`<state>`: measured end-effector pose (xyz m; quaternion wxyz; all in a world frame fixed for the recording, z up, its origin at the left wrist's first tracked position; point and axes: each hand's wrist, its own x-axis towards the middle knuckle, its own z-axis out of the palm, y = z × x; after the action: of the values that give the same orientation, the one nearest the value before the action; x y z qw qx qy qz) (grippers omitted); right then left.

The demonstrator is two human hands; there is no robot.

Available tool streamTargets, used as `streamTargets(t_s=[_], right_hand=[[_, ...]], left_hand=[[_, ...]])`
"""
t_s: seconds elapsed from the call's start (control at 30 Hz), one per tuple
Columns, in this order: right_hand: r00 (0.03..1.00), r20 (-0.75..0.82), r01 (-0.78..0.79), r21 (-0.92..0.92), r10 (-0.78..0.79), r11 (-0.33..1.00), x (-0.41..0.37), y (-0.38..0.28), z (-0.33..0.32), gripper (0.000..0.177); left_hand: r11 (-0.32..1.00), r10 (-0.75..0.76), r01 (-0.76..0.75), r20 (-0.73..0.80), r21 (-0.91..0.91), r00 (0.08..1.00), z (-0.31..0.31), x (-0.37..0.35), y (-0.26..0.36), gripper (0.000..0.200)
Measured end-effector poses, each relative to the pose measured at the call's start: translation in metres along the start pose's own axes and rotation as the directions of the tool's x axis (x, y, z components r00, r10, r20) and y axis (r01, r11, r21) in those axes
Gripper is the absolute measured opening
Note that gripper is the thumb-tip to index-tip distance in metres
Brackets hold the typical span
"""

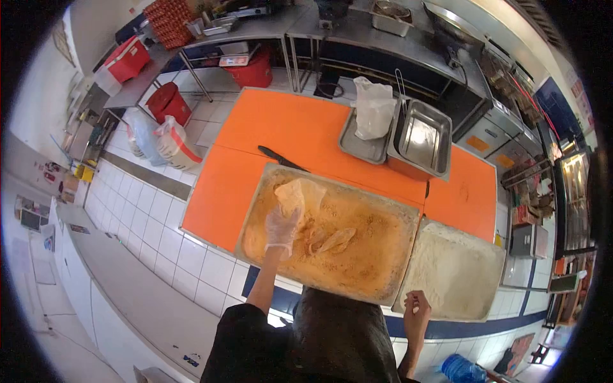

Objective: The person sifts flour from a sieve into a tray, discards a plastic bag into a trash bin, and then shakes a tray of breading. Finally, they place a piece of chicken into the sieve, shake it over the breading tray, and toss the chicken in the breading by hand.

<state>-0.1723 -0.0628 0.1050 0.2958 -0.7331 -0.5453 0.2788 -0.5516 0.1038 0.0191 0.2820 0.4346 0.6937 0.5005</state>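
My left hand (pixel 281 231), in a clear plastic glove, is over the left part of a large metal tray (pixel 408 255) coated with orange-brown powder. Its fingers grip the lower edge of a thin, pale, coated piece (pixel 303 195), perhaps a flattened meat fillet. To its right, a second coated piece (pixel 335 241) lies crumpled in the powder. My right hand (pixel 416 309) is bare and holds nothing, its fingers loosely bent and a little apart. It hovers by the near left corner of another tray (pixel 456 274) spread with whitish powder.
A black-handled knife (pixel 281 157) lies behind the large tray on the orange table (pixel 223 185). Farther back are a shallow metal tray (pixel 364 150) with a white plastic bag (pixel 373 105) and a deep metal pan (pixel 423 137). Steel counters (pixel 255 25) line the back.
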Motion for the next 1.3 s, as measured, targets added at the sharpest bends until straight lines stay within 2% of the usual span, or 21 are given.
streamTargets(t_s=[0.13, 0.23, 0.3, 0.33, 0.4, 0.43, 0.5, 0.63, 0.7, 0.73, 0.83, 0.9, 0.93, 1.03, 1.07, 1.1, 1.13, 1.17, 1.2, 1.27, 1.3], right_hand=[[0.999, 0.047, 0.004, 0.061, -0.007, 0.998, -0.002, -0.016, 0.016, 0.007], [0.990, 0.098, 0.096, 0.019, -0.097, 0.995, 0.005, -0.017, 0.027, 0.009], [0.981, 0.112, 0.159, 0.029, -0.161, 0.987, 0.009, -0.023, 0.037, 0.010], [0.967, 0.115, 0.224, 0.035, -0.226, 0.974, 0.020, -0.029, 0.044, 0.010], [0.944, 0.107, 0.294, 0.152, -0.311, 0.944, 0.033, -0.046, 0.056, 0.016], [0.923, 0.041, 0.377, 0.095, -0.382, 0.921, 0.041, -0.065, 0.062, 0.021], [0.854, -0.071, 0.515, -0.031, -0.516, 0.856, 0.068, -0.104, 0.076, 0.029], [0.784, -0.084, 0.608, -0.094, -0.615, 0.788, 0.108, -0.125, 0.129, 0.030], [0.799, -0.015, 0.600, -0.038, -0.601, 0.799, 0.118, -0.126, 0.136, 0.027], [0.811, 0.070, 0.581, 0.022, -0.581, 0.814, 0.124, -0.130, 0.135, 0.023], [0.804, 0.055, 0.588, 0.077, -0.592, 0.805, 0.122, -0.140, 0.124, 0.012], [0.829, 0.058, 0.544, 0.142, -0.556, 0.827, 0.132, -0.144, 0.123, 0.010], [0.864, 0.058, 0.481, 0.202, -0.500, 0.853, 0.133, -0.150, 0.126, 0.010], [0.885, -0.114, 0.463, 0.335, -0.452, 0.821, 0.136, -0.160, 0.121, 0.009], [0.885, -0.132, 0.465, 0.321, -0.447, 0.825, 0.136, -0.162, 0.118, 0.009], [0.886, -0.124, 0.462, 0.321, -0.448, 0.826, 0.134, -0.166, 0.115, 0.010], [0.887, -0.113, 0.460, 0.322, -0.449, 0.828, 0.132, -0.170, 0.112, 0.012], [0.886, -0.123, 0.462, 0.307, -0.447, 0.832, 0.126, -0.179, 0.106, 0.012], [0.907, -0.104, 0.419, 0.297, -0.407, 0.858, 0.117, -0.190, 0.098, 0.011], [0.929, -0.099, 0.370, 0.276, -0.356, 0.887, 0.110, -0.193, 0.092, 0.011], [0.943, -0.109, 0.332, 0.374, -0.314, 0.866, 0.110, -0.185, 0.089, 0.013]], left_hand=[[0.981, -0.027, 0.004, 0.118, 0.192, 0.993, -0.007, -0.008, -0.001, 0.040], [0.989, 0.147, -0.147, 0.015, 0.031, 0.989, -0.009, -0.017, 0.035, 0.038], [0.634, 0.384, -0.381, 0.155, 0.673, 0.910, -0.016, -0.005, 0.020, 0.036], [0.628, 0.404, -0.392, 0.149, 0.672, 0.902, -0.013, 0.001, 0.020, 0.036], [0.800, 0.436, -0.458, 0.148, 0.387, 0.888, -0.019, -0.014, 0.015, 0.035], [0.793, 0.434, -0.461, 0.163, 0.398, 0.886, -0.026, -0.019, 0.003, 0.035], [0.517, 0.586, -0.657, 0.333, 0.549, 0.739, -0.030, -0.019, -0.016, 0.031], [0.592, 0.577, -0.638, 0.295, 0.492, 0.762, -0.023, -0.039, 0.023, 0.025], [0.819, 0.509, -0.541, 0.192, 0.191, 0.839, -0.020, -0.041, 0.005, 0.025], [0.813, 0.525, -0.553, 0.181, 0.181, 0.832, -0.019, -0.029, -0.016, 0.025], [0.943, 0.303, -0.243, 0.286, -0.229, 0.909, -0.025, -0.004, -0.032, 0.029], [0.761, 0.367, -0.507, 0.375, 0.406, 0.851, -0.043, -0.013, 0.047, 0.033], [0.762, 0.375, -0.517, 0.385, 0.390, 0.843, -0.046, -0.006, 0.041, 0.033], [0.892, 0.374, -0.402, 0.163, 0.205, 0.913, -0.016, 0.016, -0.022, 0.033], [0.966, 0.252, -0.234, 0.211, -0.108, 0.944, 0.008, 0.023, -0.083, 0.032], [0.919, 0.143, -0.015, 0.298, -0.393, 0.944, 0.023, 0.024, -0.115, 0.031], [0.792, -0.006, 0.370, 0.599, -0.485, 0.800, 0.029, 0.021, -0.116, 0.029], [0.570, -0.054, 0.713, 0.847, -0.409, 0.529, 0.038, 0.017, -0.117, 0.028], [0.566, -0.042, 0.717, 0.854, -0.407, 0.518, 0.047, 0.007, -0.102, 0.028], [0.244, 0.404, 0.768, 0.781, -0.593, 0.475, 0.056, -0.019, -0.069, 0.038], [0.247, 0.394, 0.756, 0.775, -0.607, 0.494, 0.057, -0.021, -0.055, 0.036]])
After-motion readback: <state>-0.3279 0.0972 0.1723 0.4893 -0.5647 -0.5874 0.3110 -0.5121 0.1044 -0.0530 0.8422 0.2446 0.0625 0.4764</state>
